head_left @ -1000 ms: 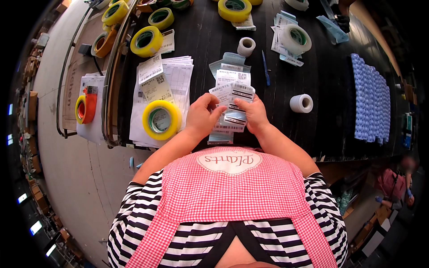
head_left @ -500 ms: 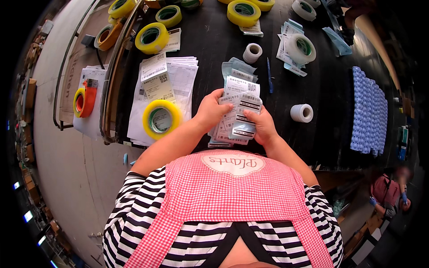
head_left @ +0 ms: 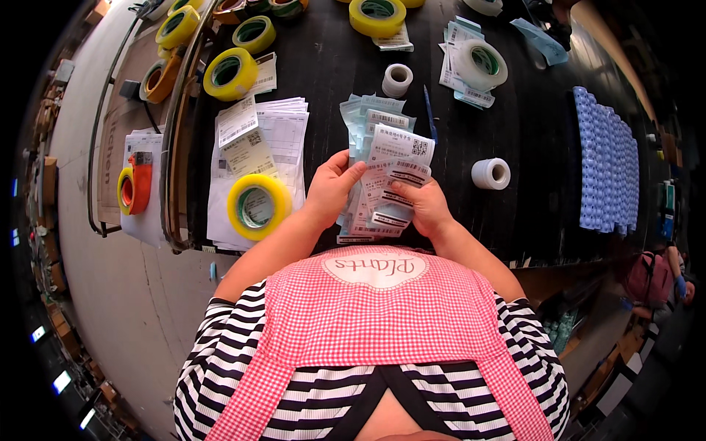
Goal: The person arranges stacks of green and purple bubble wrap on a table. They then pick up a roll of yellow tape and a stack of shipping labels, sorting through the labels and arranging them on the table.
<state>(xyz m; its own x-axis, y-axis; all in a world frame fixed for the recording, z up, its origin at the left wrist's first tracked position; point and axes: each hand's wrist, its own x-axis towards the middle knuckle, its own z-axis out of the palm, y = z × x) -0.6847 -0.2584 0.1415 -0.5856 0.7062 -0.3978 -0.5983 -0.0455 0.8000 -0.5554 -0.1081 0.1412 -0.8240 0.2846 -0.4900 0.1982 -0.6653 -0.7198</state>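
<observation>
A bunch of white printed labels with barcodes and a square code is fanned out between my hands. My right hand grips their right side, thumb on top and fingers behind. At the left edge, my left hand has its thumb against the labels, its other fingers partly hidden. Beneath and beyond them, pale blue-backed label strips lie on the black table. Some strips reach down toward my apron.
Yellow tape rolls and papers lie left. Ahead are a small white roll and a blue pen. Rightward sit another white roll, clear tape and blue-white rolls. A metal rail edges the left.
My left thumb has drawn back toward the left edge of the labels, which are spread a little wider. The view has shifted slightly, and a person at far right has moved.
</observation>
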